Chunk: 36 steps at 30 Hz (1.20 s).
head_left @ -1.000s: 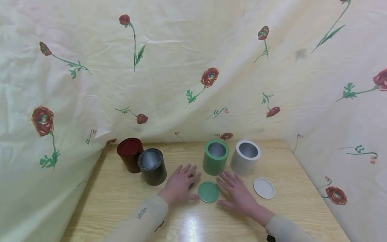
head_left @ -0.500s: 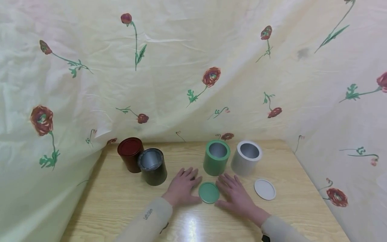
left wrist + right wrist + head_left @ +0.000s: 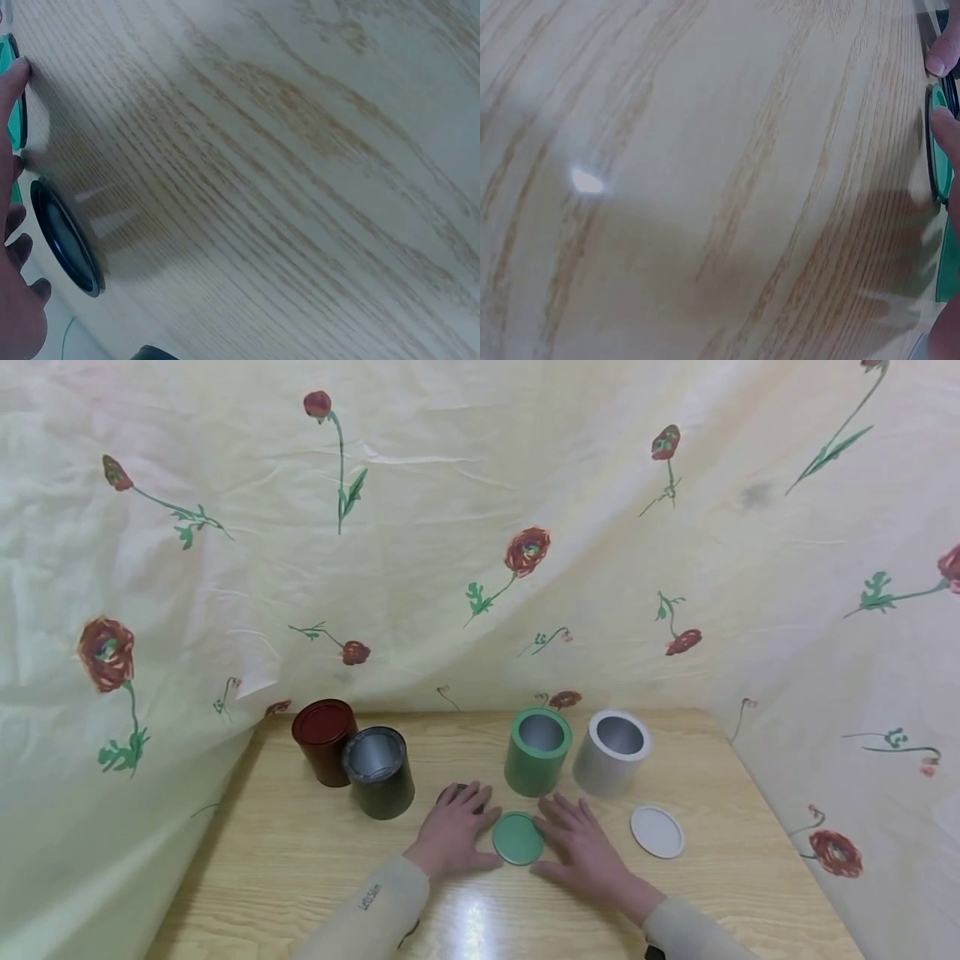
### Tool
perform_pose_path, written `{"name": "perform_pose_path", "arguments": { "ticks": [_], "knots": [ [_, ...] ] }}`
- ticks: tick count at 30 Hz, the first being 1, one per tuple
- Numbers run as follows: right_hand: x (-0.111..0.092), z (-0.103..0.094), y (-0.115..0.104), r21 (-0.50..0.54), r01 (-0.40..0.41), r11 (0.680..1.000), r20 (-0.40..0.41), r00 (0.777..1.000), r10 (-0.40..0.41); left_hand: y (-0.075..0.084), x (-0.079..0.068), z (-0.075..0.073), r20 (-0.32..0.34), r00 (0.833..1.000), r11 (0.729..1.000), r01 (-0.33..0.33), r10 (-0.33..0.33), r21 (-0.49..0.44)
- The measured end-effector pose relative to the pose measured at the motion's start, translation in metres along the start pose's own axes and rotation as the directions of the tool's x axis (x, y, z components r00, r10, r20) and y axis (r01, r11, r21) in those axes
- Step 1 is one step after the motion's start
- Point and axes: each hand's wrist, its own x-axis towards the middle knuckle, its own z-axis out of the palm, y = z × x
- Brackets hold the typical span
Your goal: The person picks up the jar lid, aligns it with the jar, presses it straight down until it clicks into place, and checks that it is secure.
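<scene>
A green lid (image 3: 518,838) lies flat on the table between the two hands. To its left is my left hand (image 3: 452,837), palm down with fingers spread, its thumb near the lid's edge. Partly hidden beyond that hand's fingers is a black lid (image 3: 67,236), seen better in the left wrist view. From the right, my right hand (image 3: 588,852) reaches toward the green lid with extended fingers; its thumb and index finger are close to the rim. Whether either hand touches the lid is hard to tell. Behind the lid stands an open green canister (image 3: 536,767).
An open white canister (image 3: 606,768) stands right of the green one, with a white lid (image 3: 657,832) in front. At the left, an open black canister (image 3: 381,789) stands beside a lidded dark red canister (image 3: 324,756). Flowered cloth (image 3: 420,568) hangs around the wooden table (image 3: 285,860).
Both hands have drawn slightly inward, closer to the green lid. More of the black lid now shows past the left fingers. The canisters and lids appear to stay in place.
</scene>
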Motion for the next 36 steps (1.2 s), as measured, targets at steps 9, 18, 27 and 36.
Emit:
{"name": "perform_pose_path", "arguments": {
  "ticks": [9, 18, 27, 36],
  "knots": [
    [-0.0017, 0.0036, 0.0027, 0.013, -0.049, 0.999, 0.005, 0.999, 0.049, 0.0052, -0.0002, -0.0015, -0.008, 1.0, 1.0, 0.005, -0.005, -0.02],
    [-0.0012, 0.005, 0.0008, 0.033, -0.001, 0.999, -0.051, 0.999, 0.003, 0.0081, 0.0003, -0.0003, -0.008, 1.0, 0.999, 0.019, -0.02, -0.049],
    [0.0007, 0.0061, -0.0013, 0.119, -0.036, 0.992, -0.028, 0.999, 0.039, 0.0094, 0.0003, -0.0009, -0.034, 0.999, 1.0, -0.023, 0.022, -0.007],
    [0.003, 0.009, -0.0043, 0.16, -0.021, 0.987, -0.069, 0.997, 0.033, 0.0069, 0.0008, 0.0016, -0.039, 0.998, 0.999, -0.048, 0.048, 0.004]
  ]
}}
